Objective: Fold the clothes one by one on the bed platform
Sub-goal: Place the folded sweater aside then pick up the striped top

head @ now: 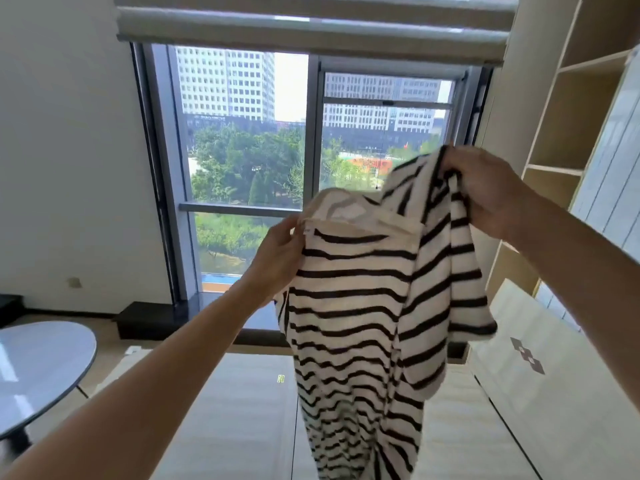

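Note:
A white shirt with black stripes (pixel 360 306) hangs in the air in front of the window, its collar at the top and its hem reaching down toward the bed platform (pixel 242 410). My left hand (pixel 277 258) pinches the shirt at the left shoulder beside the collar. Higher up and to the right, my right hand (pixel 485 188) grips the other shoulder. A sleeve droops below the right hand.
A round glass-topped table (pixel 38 368) stands at the lower left. A tall window (pixel 311 168) fills the far wall above a dark sill. Open wooden shelves (pixel 568 133) rise on the right, with pale panels (pixel 540 375) leaning below them.

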`<state>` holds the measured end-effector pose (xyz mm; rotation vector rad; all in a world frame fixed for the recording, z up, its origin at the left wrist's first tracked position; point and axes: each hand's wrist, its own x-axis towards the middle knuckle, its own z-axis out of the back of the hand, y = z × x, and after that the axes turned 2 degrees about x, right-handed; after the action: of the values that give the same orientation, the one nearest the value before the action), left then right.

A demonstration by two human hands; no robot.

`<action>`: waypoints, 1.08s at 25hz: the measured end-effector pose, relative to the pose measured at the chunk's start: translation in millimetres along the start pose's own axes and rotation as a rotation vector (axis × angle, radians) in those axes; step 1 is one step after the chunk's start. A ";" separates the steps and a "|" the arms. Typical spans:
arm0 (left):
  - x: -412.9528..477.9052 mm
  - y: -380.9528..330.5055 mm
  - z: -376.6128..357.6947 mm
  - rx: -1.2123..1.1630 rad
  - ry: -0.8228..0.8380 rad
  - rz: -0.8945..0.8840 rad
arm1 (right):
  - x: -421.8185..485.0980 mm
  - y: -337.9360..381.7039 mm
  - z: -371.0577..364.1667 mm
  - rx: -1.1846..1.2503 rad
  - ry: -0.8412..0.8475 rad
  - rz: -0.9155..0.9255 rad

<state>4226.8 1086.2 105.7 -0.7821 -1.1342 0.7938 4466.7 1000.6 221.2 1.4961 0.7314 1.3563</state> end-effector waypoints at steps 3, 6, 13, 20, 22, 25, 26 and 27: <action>6.8 -41.1 -4.2 -0.010 0.061 -0.085 | -3.8 -24.3 14.5 0.028 0.046 -0.154; 10.2 -76.5 -11.0 -0.043 0.045 -0.118 | -10.7 -53.9 7.0 0.048 0.042 -0.294; 14.7 -90.9 8.9 0.203 -0.015 -0.196 | -35.9 -69.0 -19.9 -0.430 0.498 -0.172; 11.8 -92.5 52.0 0.760 -0.001 -0.508 | -17.6 -77.9 -31.8 -1.174 -0.078 0.310; 14.4 -80.7 70.5 0.948 0.051 -0.542 | -8.7 -60.9 -20.1 -1.201 -0.228 0.391; 22.2 -53.8 89.6 1.142 -0.013 -0.527 | 3.6 -39.9 -20.3 -0.907 -0.289 0.384; 24.8 -43.6 95.1 1.154 -0.075 -0.459 | 11.0 -33.1 -20.5 -0.717 -0.279 0.292; 28.1 -33.7 101.8 1.138 -0.127 -0.357 | 15.9 -24.8 -20.4 -0.491 -0.289 0.194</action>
<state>4139.9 1106.5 171.4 0.4128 -0.7092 1.0102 4454.3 1029.1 203.3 1.3415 0.0590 1.3042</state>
